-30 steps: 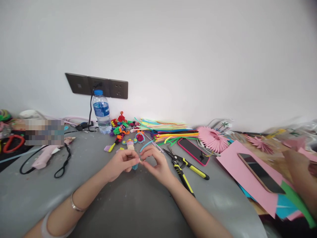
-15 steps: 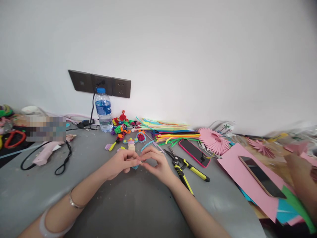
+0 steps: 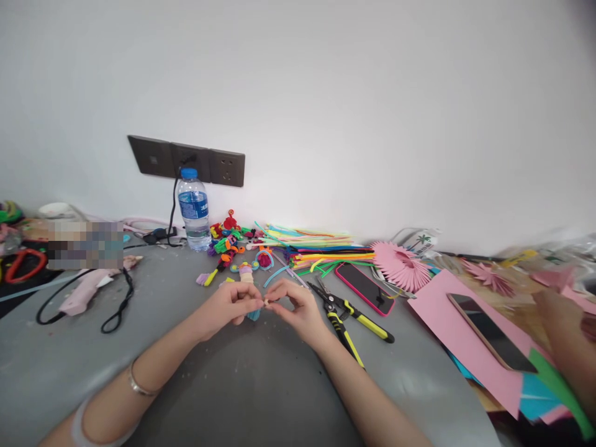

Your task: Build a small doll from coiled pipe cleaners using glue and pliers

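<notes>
A small pale craft piece (image 3: 266, 302) is pinched between the fingertips of the left hand (image 3: 231, 305) and the right hand (image 3: 294, 305), held just left of the yellow-handled pliers (image 3: 347, 315) (kept within easy reach); fuzzy, bright pipe cleaners (image 3: 321, 248) are stacked beyond the pliers.

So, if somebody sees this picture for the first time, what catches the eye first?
Probably the two hands, left hand and right hand, meeting at the centre of the grey table and pinching a tiny craft piece. Behind them lies a bright heap of pipe cleaners near the wall, and yellow-handled pliers lie just right of them.
</notes>
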A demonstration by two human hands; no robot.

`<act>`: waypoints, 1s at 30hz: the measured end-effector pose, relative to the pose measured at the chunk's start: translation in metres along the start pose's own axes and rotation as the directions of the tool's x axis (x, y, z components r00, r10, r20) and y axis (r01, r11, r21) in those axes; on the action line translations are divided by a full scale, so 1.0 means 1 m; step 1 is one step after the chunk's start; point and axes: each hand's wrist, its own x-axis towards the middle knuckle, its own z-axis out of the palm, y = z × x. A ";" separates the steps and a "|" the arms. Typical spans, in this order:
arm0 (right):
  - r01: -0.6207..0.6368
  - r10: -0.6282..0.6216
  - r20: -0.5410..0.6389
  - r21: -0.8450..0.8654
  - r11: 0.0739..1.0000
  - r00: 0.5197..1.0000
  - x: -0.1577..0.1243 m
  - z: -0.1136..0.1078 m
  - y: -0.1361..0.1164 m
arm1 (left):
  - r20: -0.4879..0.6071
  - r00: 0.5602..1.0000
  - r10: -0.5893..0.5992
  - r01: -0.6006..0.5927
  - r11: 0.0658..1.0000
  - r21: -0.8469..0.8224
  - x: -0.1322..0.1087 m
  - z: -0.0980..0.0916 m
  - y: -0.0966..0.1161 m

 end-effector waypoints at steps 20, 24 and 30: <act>-0.116 0.112 0.036 0.115 0.987 0.993 -0.003 0.002 0.001 | -0.007 0.999 0.036 -0.035 0.998 0.045 0.001 0.001 0.000; -0.062 0.062 -0.003 0.020 0.998 0.998 0.000 0.001 0.000 | -0.013 1.000 0.026 -0.025 0.999 0.024 0.001 0.002 0.001; -0.039 0.038 -0.033 -0.043 0.998 0.999 0.001 -0.001 -0.002 | -0.023 0.999 0.029 -0.028 0.999 0.015 0.002 0.001 0.002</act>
